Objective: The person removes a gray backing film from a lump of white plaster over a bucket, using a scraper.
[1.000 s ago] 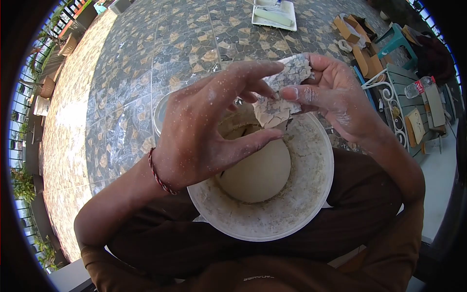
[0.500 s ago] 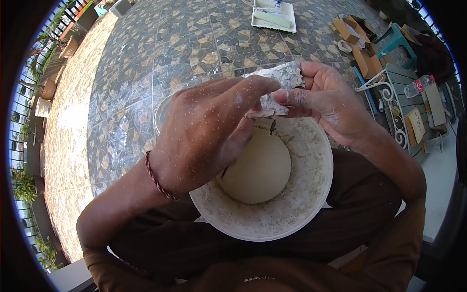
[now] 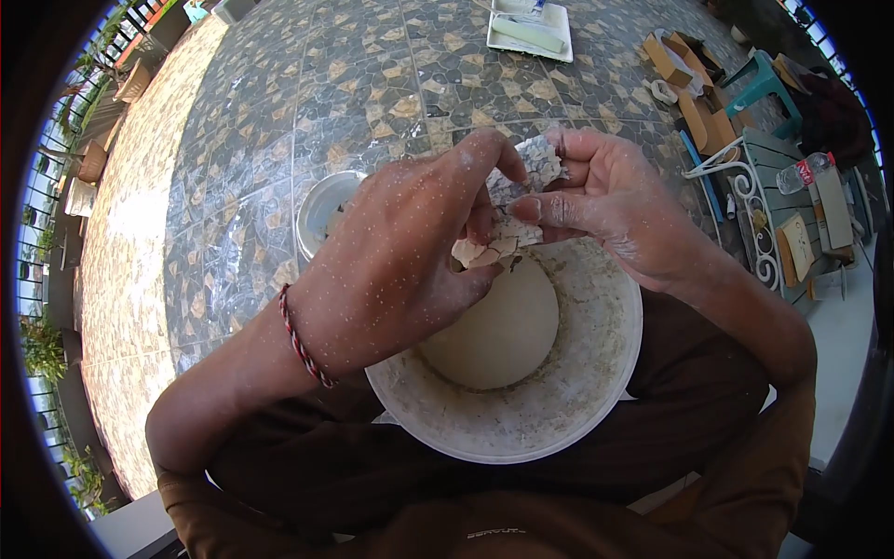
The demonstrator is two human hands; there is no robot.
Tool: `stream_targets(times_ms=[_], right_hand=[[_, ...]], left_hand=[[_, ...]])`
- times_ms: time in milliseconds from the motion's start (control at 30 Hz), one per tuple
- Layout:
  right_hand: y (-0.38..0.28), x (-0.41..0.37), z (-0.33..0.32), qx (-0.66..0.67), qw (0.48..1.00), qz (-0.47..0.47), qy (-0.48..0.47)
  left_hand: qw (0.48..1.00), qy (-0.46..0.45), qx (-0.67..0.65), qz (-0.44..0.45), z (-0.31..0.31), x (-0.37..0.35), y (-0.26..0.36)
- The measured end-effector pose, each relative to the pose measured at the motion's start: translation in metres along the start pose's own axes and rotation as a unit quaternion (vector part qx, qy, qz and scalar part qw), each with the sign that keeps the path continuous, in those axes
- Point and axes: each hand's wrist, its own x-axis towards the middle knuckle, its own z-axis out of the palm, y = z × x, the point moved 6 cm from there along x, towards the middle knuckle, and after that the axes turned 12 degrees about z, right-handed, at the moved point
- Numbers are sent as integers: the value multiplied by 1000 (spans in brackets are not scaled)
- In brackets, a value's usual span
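Over a large off-white bucket [image 3: 596, 391] with pale liquid in it, both hands meet at a crusted, cracked white-and-grey piece [image 3: 543, 164]; its exact kind I cannot make out. My right hand [image 3: 633, 210] grips it from the right, thumb in front and fingers behind. My left hand [image 3: 400, 252], with a braided bracelet on the wrist, has its fingers curled on the left edge and the thumb stretched below, at a loose peeling flake [image 3: 489, 250]. White specks cover the back of my left hand. The bucket stands between my legs.
A smaller white tub [image 3: 315, 219] stands behind my left hand. Farther off on the tiled floor lies a white tray [image 3: 531, 35] with a pale roller. To the right are cardboard boxes [image 3: 703, 121], a teal stool [image 3: 768, 88] and a green bench [image 3: 773, 196] with a bottle [image 3: 805, 174].
My left hand has moved slightly up and its thumb has spread lower. The crusted piece has tilted, and a flake now hangs at its lower left. More of the small tub shows.
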Motion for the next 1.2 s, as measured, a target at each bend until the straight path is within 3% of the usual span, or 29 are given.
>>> stream_targets(times_ms=[367,433,633,933,1200], right_hand=[[1,2,3,10,1000,-4,-10],[0,1,1,67,997,-19,15],[0,-1,-1,89,995,-31,17],[-5,-3,-4,69,995,-58,44],[-3,2,-1,42,997,-57,28]], left_hand=[[1000,-16,-3,-17,5,-2,0],[1000,-21,4,-20,6,-1,0],[1000,17,-1,-12,3,2,4],[997,39,62,-34,-9,2,5],[998,21,-4,-54,-3,-1,-1]])
